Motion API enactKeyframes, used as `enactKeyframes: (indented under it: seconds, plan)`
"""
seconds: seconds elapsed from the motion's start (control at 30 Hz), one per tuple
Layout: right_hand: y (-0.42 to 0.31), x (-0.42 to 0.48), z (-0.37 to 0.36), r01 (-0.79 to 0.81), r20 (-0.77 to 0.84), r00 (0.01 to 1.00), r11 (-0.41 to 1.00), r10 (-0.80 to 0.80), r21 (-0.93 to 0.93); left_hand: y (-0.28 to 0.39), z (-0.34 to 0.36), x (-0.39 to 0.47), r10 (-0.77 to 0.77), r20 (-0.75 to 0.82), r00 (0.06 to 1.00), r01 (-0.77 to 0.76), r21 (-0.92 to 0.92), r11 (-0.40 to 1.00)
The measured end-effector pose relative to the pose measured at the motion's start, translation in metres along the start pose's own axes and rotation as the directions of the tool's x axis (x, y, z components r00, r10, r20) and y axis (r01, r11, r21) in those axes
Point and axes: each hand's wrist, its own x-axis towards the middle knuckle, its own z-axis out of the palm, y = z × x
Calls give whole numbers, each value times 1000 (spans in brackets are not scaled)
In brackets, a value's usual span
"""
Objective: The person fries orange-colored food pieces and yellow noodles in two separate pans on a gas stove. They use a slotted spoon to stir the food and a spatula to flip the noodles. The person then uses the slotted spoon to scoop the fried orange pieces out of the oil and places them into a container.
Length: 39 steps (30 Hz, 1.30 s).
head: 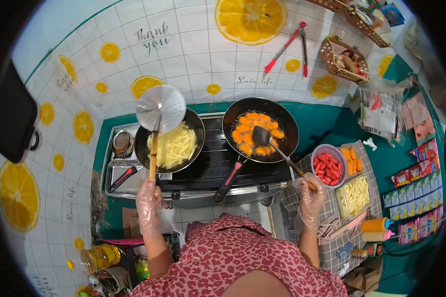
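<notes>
My left hand (149, 202), in a clear plastic glove, grips the wooden handle of a perforated metal skimmer (161, 107). The skimmer head is raised over the rear left part of a dark frying pan (200, 128) holding pale potato strips (173, 146). My right hand (312, 202), gloved the same way, holds a spatula (262, 136) by its wooden handle. Its dark blade rests among orange pieces (253, 118) in oil in the right frying pan (228, 113). Both pans sit on a black gas stove (212, 148).
Right of the stove are a purple bowl (343, 177) of red pieces, a container of pale strips (356, 198) and squeeze bottles (373, 224). Red-tipped tongs (286, 48) hang on the wall. A small metal tray (124, 176) and a glass jar (122, 143) stand left; an oil bottle (100, 256) is lower left.
</notes>
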Motion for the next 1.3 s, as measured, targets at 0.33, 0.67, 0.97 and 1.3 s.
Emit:
enactKeyframes:
  seconds: [0.33, 0.67, 0.97, 1.3]
  plan:
    - [-19, 4, 23, -160, 40, 987, 986, 158, 45, 2, -40, 23, -36, -81, 996, 38, 22, 999]
    - [-38, 18, 19, 135, 226, 970, 970, -88, -202, 8, -40, 43, -70, -25, 997, 70, 4, 998]
    - [-41, 27, 22, 163, 116, 985, 932, -132, -324, 22, -6, 12, -39, -52, 998, 40, 24, 999]
    - [-3, 30, 66, 33, -68, 997, 997, -28, 69, 10, -23, 6, -64, -50, 997, 60, -75, 995]
